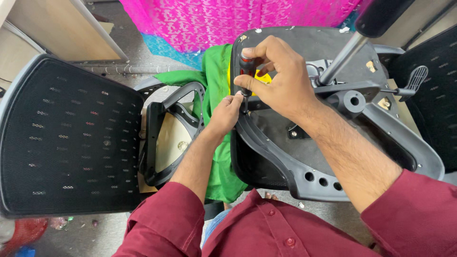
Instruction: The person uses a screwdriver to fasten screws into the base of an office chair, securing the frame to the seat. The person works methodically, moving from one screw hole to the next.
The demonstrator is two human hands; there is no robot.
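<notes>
Right hand [281, 81] fingers wrapped around a red-black screwdriver [246, 71], tip down at the rim of the upturned seat base [304, 157]. Left hand [227, 112] fingers pinched at the tip, likely steadying it. Yellow round sticker [263, 76] behind it. Mesh backrest [66, 133] lies left.

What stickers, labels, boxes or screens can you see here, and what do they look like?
Yellow sticker: on the underside of the upturned chair seat, just behind the right hand gripping a screwdriver; bright yellow, mostly hidden, so its shape is unclear.
The left hand steadies the tool's tip below it.
No boxes, signs or screens are in view.
</notes>
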